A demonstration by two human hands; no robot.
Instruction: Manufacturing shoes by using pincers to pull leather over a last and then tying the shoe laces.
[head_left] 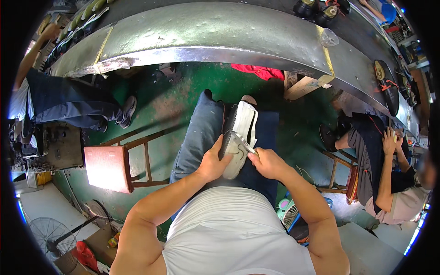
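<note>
A white shoe [248,123] with dark stitching along its left edge lies lengthwise on my lap, over dark blue cloth [267,126]. At its left side, my left hand [212,163] grips it, thumb on top and fingers along the edge. My right hand [269,163] is closed on a curved, shiny metal tool [244,141], whose bent end reaches across the shoe's middle. The tool's exact kind does not show. A dark curved line marks the white surface just below it.
A metal-topped bench [183,32] crosses the far side, with dark shoes [316,11] on it. A stool [110,168] stands at left, and a small fan [287,211] near my right elbow. Co-workers sit at left [68,98] and right [389,178].
</note>
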